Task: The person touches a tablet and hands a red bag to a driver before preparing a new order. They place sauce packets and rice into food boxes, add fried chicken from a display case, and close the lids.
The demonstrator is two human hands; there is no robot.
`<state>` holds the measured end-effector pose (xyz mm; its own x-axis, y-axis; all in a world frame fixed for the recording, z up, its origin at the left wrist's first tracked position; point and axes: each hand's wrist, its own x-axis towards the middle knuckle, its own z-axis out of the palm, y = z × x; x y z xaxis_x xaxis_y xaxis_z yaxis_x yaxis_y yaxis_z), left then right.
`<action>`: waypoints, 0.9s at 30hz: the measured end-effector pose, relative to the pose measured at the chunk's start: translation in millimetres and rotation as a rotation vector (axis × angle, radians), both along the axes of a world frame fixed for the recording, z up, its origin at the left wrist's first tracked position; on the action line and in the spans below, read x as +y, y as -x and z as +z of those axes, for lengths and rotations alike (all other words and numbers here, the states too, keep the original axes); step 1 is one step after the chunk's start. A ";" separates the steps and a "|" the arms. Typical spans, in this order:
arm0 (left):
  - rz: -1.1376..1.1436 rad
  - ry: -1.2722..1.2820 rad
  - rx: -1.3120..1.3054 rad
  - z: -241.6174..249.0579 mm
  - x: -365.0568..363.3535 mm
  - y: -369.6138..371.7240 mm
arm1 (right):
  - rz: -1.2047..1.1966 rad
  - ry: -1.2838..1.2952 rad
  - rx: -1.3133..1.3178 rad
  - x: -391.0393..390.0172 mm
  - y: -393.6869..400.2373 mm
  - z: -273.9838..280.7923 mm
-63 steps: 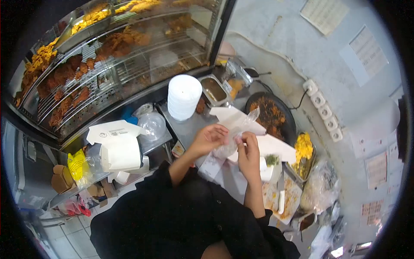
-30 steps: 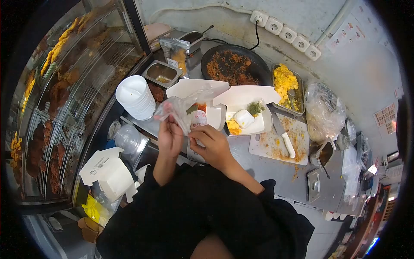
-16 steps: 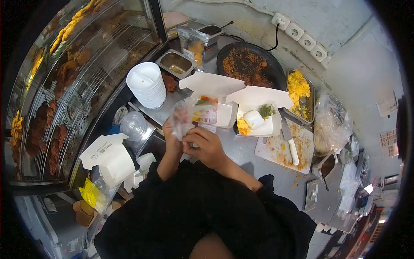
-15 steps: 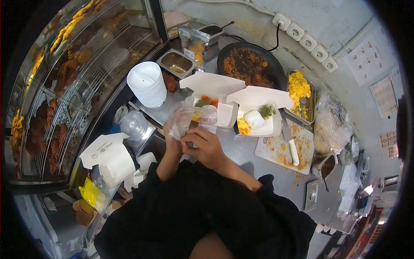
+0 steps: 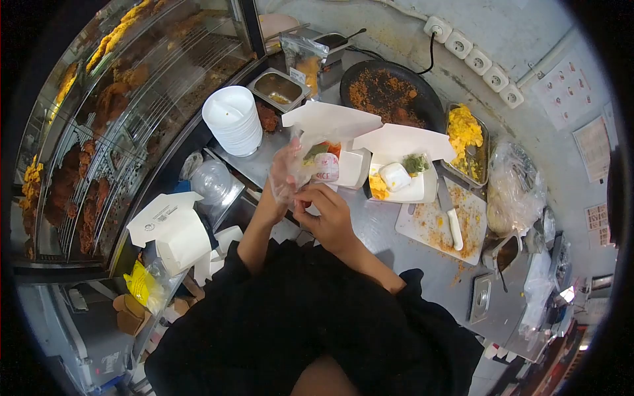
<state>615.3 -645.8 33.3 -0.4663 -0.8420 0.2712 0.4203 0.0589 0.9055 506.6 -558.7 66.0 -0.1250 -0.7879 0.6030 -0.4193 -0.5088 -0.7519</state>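
A thin clear plastic glove (image 5: 301, 173) covers my left hand (image 5: 284, 173), whose fingers are stretched out and point away from me. My right hand (image 5: 320, 210) pinches the glove's edge near the left wrist. Just beyond the hands stands an open white food box (image 5: 351, 170) with green and orange-red food and a round wrapped piece with red print (image 5: 326, 169). Beside it on the right, a second open white box (image 5: 422, 188) holds a white wrapped piece (image 5: 395, 177), yellow food and green shreds.
A stack of white bowls (image 5: 232, 125) stands left of the boxes. On the right a knife (image 5: 452, 221) lies on a crumb-covered cutting board (image 5: 422, 228). Behind are a dark pan (image 5: 360, 86) of crumbs and a tray of yellow food (image 5: 465, 129). A glass display case (image 5: 178, 72) borders the left.
My left hand has slid into the plastic, with its fingers now extended inside. My right hand has moved slightly right, still pinching the glove's edge. The view has shifted a little.
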 end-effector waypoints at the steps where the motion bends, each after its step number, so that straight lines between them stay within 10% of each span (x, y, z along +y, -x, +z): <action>1: 0.012 0.084 -0.039 -5.1 -9.1 1.7 | 0.021 -0.041 -0.058 1.8 0.3 -0.8; 4: 0.177 0.558 -0.529 -15.3 -36.4 6.7 | 0.077 0.018 0.019 2.7 -1.7 -1.5; 16: 0.587 0.329 0.145 57.8 -105.5 -7.0 | 0.115 0.008 0.077 27.3 9.8 21.3; 22: -0.177 -0.117 0.941 120.6 -125.1 -1.1 | -0.029 0.088 0.128 31.5 19.5 22.3; 27: -0.414 -0.070 0.759 117.5 -72.1 40.1 | -0.282 0.144 0.108 12.6 20.0 48.1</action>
